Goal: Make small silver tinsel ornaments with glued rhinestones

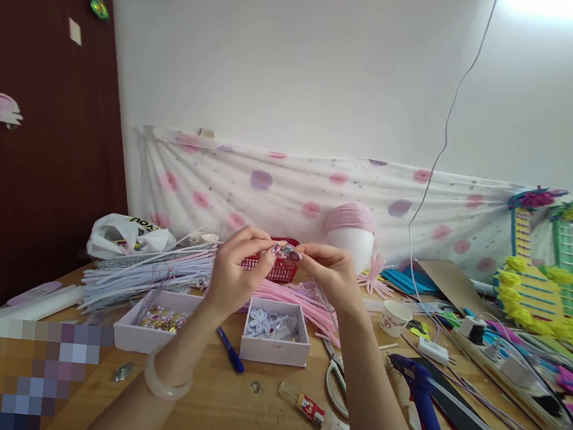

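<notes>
My left hand (pixel 239 268) and my right hand (pixel 329 269) meet in the air above the table, fingertips pinched together. Between them is a small silvery ornament (pixel 286 248); fingers cover most of it, so its exact kind does not show. Behind the fingertips stands a red plastic basket (pixel 289 273). Below my hands sits a white box (pixel 274 354) holding white pipe-cleaner flowers (pixel 258 321) and clear plastic bits. To its left, another white box (pixel 130 340) contains gold and pink beads (pixel 164 319).
Bundled pale pipe cleaners (pixel 151 273) lie at the left. A blue pen (pixel 230 350), a lighter (pixel 310 410) and scissors (pixel 336 387) rest in front. To the right are a blue glue gun (pixel 418 394), a paper cup (pixel 396 318), cables and a power strip (pixel 494 364).
</notes>
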`<state>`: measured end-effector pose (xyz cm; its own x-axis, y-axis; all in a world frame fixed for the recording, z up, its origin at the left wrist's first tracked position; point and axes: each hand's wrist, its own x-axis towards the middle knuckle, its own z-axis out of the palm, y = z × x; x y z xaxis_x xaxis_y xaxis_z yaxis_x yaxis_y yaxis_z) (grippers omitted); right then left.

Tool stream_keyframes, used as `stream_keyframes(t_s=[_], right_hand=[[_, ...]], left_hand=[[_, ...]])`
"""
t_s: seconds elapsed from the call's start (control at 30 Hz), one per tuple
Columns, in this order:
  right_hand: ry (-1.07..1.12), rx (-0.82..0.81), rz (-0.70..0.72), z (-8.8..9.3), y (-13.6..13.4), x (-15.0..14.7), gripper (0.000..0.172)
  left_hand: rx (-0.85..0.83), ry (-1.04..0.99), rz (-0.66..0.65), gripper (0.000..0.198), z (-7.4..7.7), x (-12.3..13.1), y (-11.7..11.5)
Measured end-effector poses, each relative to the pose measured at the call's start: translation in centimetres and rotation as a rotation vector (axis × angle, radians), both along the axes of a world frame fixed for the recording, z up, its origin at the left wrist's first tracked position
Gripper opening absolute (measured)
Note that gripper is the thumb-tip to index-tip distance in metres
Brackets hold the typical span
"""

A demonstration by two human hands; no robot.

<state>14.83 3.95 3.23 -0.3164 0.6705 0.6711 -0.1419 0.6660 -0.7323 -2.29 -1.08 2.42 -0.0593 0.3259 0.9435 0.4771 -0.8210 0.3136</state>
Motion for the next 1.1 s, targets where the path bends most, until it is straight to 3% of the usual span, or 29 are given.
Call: stream_keyframes(t_s=[0.13,0.23,0.5,0.7,0.87,0.97,1.1], right_hand=[[-0.240,0.187,0.011,0.2,0.1,0.8,0.015],[-0.394,0.335,0.014,0.6,-0.5,0.9,0.015],[-0.712,0.514,-0.028,0.8,-2.2,0.1,0.022],[-0.872,0.578,-0.138,0.8,-2.8,-0.5,0.025],[-0.867,0.561,-0.151,0.7,-2.4,-0.5,0.020],[-0.771,0.523,-0.144,0.7,-2.4,-0.3,0.018],[-0.579,0.430,-0.122,0.8,-3.0,-0.2,0.020]], left_hand=[[-0.141,0.309,-0.028,0.023,1.5,-2.4,-1.1],[-0.255,0.555,-0.028,0.029,1.8,-3.0,-1.7],[-0.360,0.841,0.250,0.025,1.2,-2.4,-2.6],[-0.446,0.908,0.391,0.020,1.3,-1.5,-2.6],[-0.541,0.928,0.404,0.023,1.6,-1.9,-2.6],[-0.528,0.803,0.305,0.021,1.8,-2.7,-2.5],[-0.475,0.531,0.039,0.016,2.1,-3.7,-2.2]])
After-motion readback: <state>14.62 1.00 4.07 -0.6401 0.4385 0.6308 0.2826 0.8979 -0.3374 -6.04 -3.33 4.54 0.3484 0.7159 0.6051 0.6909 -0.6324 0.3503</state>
